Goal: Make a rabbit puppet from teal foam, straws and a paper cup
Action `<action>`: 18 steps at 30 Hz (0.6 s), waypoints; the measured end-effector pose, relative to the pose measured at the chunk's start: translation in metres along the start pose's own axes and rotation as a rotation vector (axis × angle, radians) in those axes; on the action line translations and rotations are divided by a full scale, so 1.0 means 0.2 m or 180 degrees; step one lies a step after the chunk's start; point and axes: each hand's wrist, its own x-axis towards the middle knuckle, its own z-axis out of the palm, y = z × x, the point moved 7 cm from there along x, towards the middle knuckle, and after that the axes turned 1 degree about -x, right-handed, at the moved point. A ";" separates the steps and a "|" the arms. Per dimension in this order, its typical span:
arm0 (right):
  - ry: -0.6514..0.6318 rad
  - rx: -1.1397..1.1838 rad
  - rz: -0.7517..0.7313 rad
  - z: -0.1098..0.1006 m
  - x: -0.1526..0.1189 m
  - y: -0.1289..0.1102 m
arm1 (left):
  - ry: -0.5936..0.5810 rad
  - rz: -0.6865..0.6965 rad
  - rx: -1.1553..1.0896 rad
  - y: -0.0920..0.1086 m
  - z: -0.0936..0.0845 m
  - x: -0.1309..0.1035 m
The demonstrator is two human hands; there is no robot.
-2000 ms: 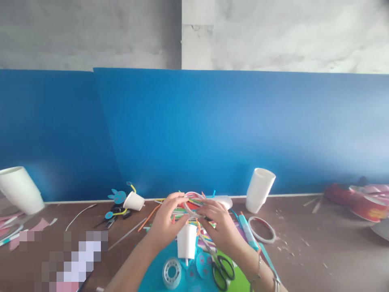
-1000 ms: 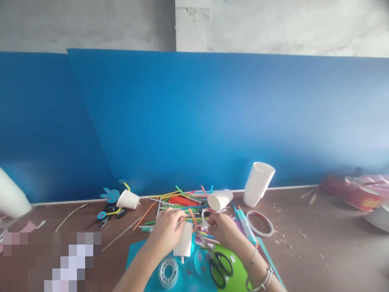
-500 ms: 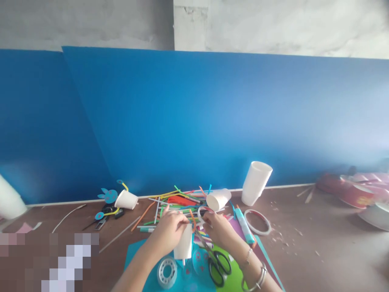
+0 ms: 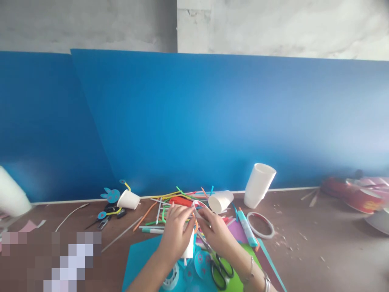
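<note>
OK, live now: both hands up over the middle of the table, R hand [image 4: 216,228] pinching a narrow white tape roll [image 4: 197,202] between thumb and fingers, L hand [image 4: 178,227] meeting it at the near-left rim, fingertips right up against it; can't tell if L is actually gripping or just touching, b/c the fingers overlap. Roll's held in the air, tilted, in front of the straw pile [image 4: 170,198]. Prob. v. light, a stiff ring, maybe a bit tacky along the edges, so best held by the outer rim, w/ fingers off the sticky face. Just below the hands, partly hidden by L: a white paper cup [image 4: 189,248] w/ a straw end [image 4: 185,262] poking out underneath and an orange bendy straw [image 4: 196,225] by its top. Thin-walled, I'd say, so it'd dent if squeezed; light hold near the firmer rim, pls. Black-handled scissors [image 4: 215,256] lie near the R wrist, next to round blue cutouts [image 4: 200,261] w/ red marks, on blue paper [image 4: 136,251] and green paper [image 4: 239,282]. 2nd tape ring [image 4: 264,236] flat on the table off to the R, nobody on it.
</note>
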 end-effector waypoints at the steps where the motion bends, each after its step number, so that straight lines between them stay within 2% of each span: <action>1: 0.0007 -0.0035 -0.0043 0.00 0.00 -0.02 | 0.0062 -0.0042 -0.0042 0.00 0.00 0.00; 5: 0.0084 -0.0125 -0.0251 -0.03 0.01 -0.08 | 0.0252 -0.0283 -0.0229 -0.02 -0.01 0.00; 10: 0.0166 -0.0200 -0.0364 -0.03 0.01 -0.10 | 0.0340 -0.0478 -0.0521 -0.03 -0.02 -0.01; 15: 0.0218 -0.0185 -0.0422 -0.05 -0.01 -0.11 | 0.0390 -0.0562 -0.0762 -0.04 -0.02 -0.01; 18: 0.0348 -0.0026 -0.0301 -0.07 -0.02 -0.10 | 0.0445 -0.0481 -0.0815 -0.02 -0.03 -0.01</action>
